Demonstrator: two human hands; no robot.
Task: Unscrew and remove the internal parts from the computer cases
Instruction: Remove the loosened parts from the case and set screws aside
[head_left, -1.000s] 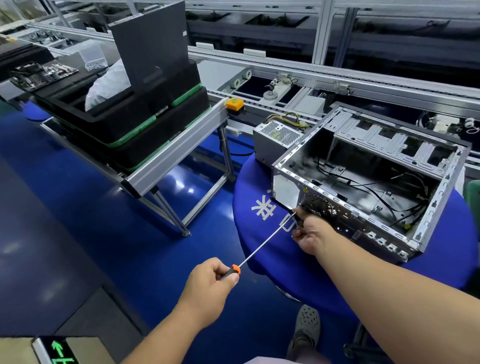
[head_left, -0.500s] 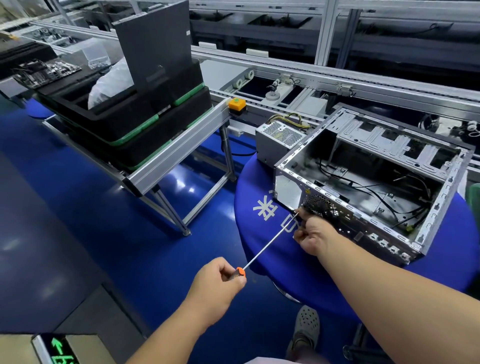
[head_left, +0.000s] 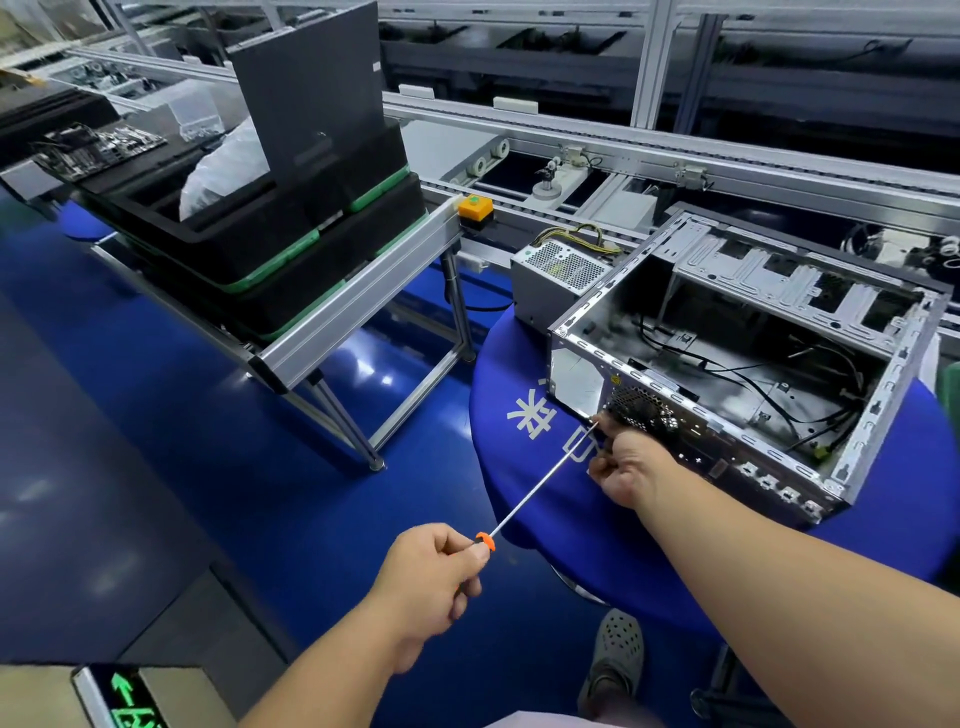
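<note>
Gripping screwdriver (head_left: 540, 480) handle, left hand (head_left: 431, 582), right hand (head_left: 626, 467) steadying tip at computer case (head_left: 737, 395)

Legible markings are few. The blue table cover (head_left: 519, 499) carries white printed characters near its left edge — partly hidden by the screwdriver shaft and the hand, not readable in full. A floor-level sign (head_left: 127, 696) at the lower left shows a green upward arrow with green characters beneath, cut off by the frame. No brand or number can be read on anything else.
</note>
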